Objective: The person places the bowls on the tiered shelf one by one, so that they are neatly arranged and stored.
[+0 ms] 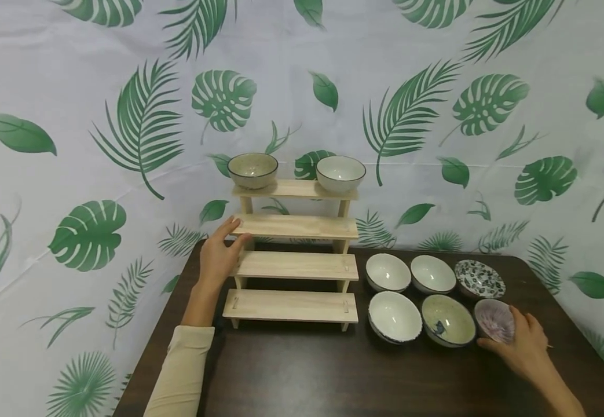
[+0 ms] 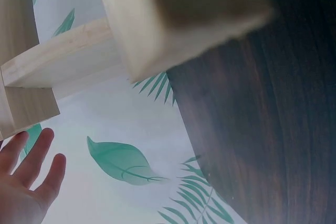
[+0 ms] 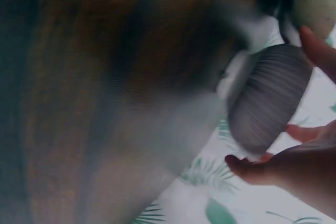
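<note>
In the head view my right hand (image 1: 527, 346) holds a small purple ribbed bowl (image 1: 493, 320) by its rim, at the right end of the front row of bowls. The right wrist view shows the thumb and fingers around the bowl's ribbed outside (image 3: 270, 98). On the left, my left hand (image 1: 219, 255) is at the left end of a wooden tiered stand (image 1: 293, 264), fingers spread loosely beside the second tier from the top. A green-grey bowl (image 1: 252, 172) and a white bowl (image 1: 340, 175) sit on the top tier.
Beside the purple bowl is a greenish bowl with a blue mark (image 1: 448, 321), then a white bowl (image 1: 395, 317). Behind them stand two white bowls (image 1: 388, 273) and a black-and-white patterned bowl (image 1: 479, 280). The dark wooden table (image 1: 291, 370) ends at a leaf-print cloth (image 1: 291, 104).
</note>
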